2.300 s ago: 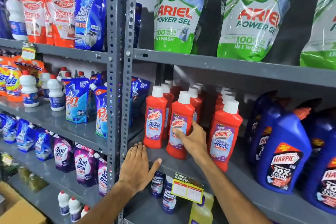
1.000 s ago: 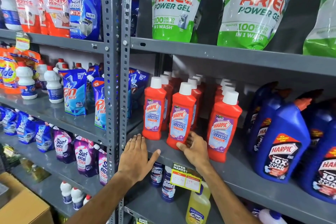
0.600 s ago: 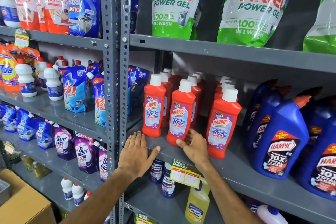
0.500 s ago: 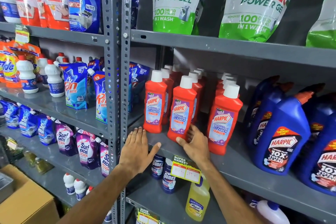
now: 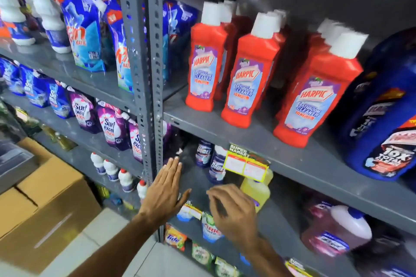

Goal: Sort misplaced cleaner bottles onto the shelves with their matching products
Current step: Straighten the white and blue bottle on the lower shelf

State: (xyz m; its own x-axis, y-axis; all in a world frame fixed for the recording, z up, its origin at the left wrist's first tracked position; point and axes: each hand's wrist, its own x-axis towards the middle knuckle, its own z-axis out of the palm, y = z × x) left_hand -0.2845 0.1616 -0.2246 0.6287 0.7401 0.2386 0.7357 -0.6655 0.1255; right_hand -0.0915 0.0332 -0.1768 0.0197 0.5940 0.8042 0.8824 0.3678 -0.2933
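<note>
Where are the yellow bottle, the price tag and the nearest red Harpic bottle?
yellow bottle (image 5: 256, 192), head view, on its body.
price tag (image 5: 246, 165), head view, on its white panel.
nearest red Harpic bottle (image 5: 315, 101), head view, on its label.

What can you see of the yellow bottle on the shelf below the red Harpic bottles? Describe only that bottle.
The yellow bottle looks like translucent plastic filled with yellow liquid. It stands upright on the shelf under the red ones, right of two Domex bottles. A yellow price tag hides its top, and the right hand covers its lower left. Whether the hand touches it is unclear.
</note>
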